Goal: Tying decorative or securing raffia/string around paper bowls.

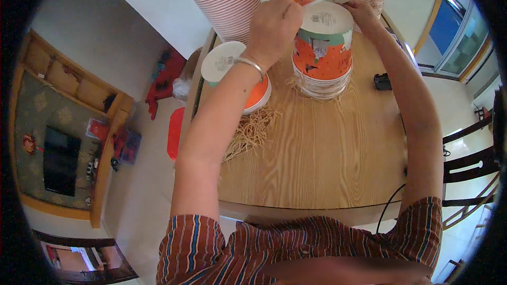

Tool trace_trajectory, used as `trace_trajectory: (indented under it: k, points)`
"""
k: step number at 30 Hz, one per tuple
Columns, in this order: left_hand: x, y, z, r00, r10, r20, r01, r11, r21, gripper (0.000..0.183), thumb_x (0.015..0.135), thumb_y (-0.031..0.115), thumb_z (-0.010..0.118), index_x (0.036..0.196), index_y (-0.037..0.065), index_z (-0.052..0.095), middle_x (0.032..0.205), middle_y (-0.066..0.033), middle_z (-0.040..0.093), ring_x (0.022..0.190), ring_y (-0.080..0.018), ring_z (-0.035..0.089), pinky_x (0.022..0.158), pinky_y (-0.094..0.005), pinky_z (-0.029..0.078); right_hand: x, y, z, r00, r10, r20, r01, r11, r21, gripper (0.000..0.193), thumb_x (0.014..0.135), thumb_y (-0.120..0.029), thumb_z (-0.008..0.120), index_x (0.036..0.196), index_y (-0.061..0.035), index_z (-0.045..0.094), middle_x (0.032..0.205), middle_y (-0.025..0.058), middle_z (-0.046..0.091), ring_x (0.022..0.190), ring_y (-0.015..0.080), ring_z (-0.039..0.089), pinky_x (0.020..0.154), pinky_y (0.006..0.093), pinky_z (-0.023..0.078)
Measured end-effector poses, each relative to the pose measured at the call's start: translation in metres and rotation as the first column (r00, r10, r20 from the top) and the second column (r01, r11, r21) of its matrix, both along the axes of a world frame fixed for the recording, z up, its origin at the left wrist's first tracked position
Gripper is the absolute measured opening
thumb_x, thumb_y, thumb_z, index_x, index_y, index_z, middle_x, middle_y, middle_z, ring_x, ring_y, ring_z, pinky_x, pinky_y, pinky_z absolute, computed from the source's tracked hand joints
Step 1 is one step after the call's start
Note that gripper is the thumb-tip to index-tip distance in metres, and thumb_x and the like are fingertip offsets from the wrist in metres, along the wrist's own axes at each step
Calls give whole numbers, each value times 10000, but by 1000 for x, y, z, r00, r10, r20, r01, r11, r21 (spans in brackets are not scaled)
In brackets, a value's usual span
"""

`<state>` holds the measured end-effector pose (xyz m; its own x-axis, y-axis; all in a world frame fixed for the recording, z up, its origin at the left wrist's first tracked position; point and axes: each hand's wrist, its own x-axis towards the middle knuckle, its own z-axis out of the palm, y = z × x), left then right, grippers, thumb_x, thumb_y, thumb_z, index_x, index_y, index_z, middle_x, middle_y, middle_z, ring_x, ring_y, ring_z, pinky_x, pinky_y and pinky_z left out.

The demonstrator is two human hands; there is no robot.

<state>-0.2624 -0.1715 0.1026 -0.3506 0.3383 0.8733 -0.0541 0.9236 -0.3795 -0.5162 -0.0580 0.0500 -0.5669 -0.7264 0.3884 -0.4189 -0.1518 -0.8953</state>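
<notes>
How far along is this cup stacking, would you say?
Done: a short stack of upturned orange paper cups stands on the wooden table. In hand: the left hand and right hand hold the top cup of it. Left, probably: the lone upturned cup beside it; straw-like shreds lie loose.

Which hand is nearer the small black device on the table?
Right. The right hand is at the cup stack's far side, near the black device; the left hand is across the stack.
</notes>
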Motion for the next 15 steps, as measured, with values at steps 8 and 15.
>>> trace_trajectory:
  k: [8,15]
  points:
    - [19,18,-21,994,-67,85,68,998,-5,142,722,77,636,838,59,556,877,-67,581,812,-241,590,716,-352,511,-4,11,-32,986,169,-1,-169,985,39,305,974,-200,534,1228,-40,591,1138,63,654,1042,159,569,899,354,471]
    - [36,31,-35,974,-106,200,119,991,-58,194,713,46,679,878,76,582,864,-60,606,794,-239,612,667,-355,514,7,43,-43,888,155,-432,-115,987,116,502,902,-59,594,1377,-62,432,1364,82,498,1271,206,445,1053,355,386]
